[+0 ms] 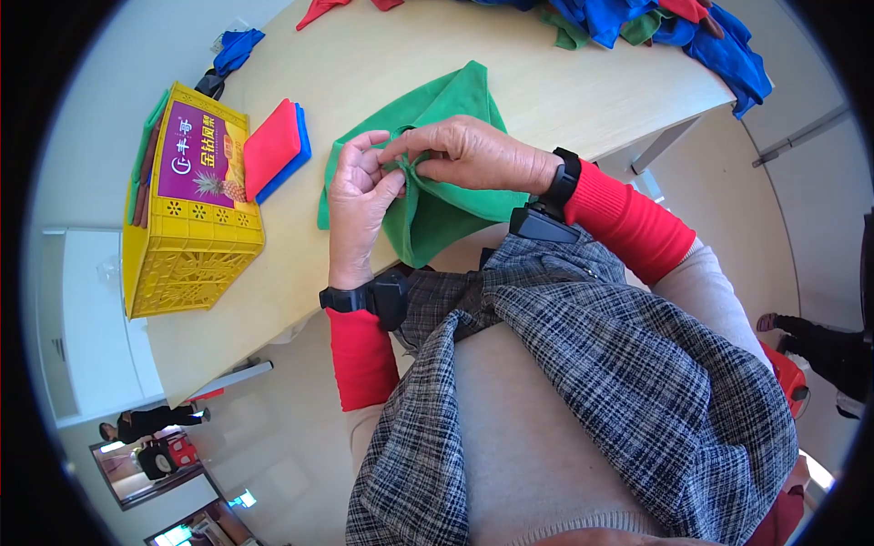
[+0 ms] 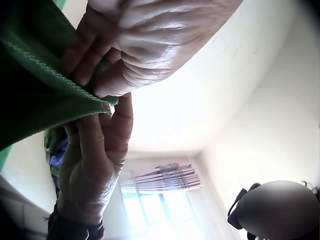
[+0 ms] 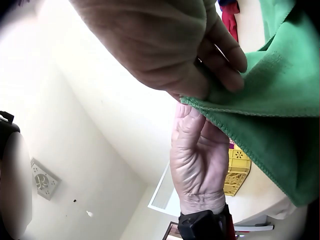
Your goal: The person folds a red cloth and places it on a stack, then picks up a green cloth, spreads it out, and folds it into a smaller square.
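Observation:
A green cloth lies partly on the table, its near edge lifted by both hands. The left hand pinches a stitched corner between thumb and fingers. Right beside it, the right hand pinches the same part of the cloth from the other side. In the left wrist view the hemmed corner of the cloth comes to a point between the two hands. The right wrist view shows the cloth hanging in folds from the right hand, with the left hand below.
On the table, a yellow crate with cloths over its far side stands at the left, beside a red folded cloth on a blue one. Blue, green and red cloths are heaped at the far edge. People are in the background.

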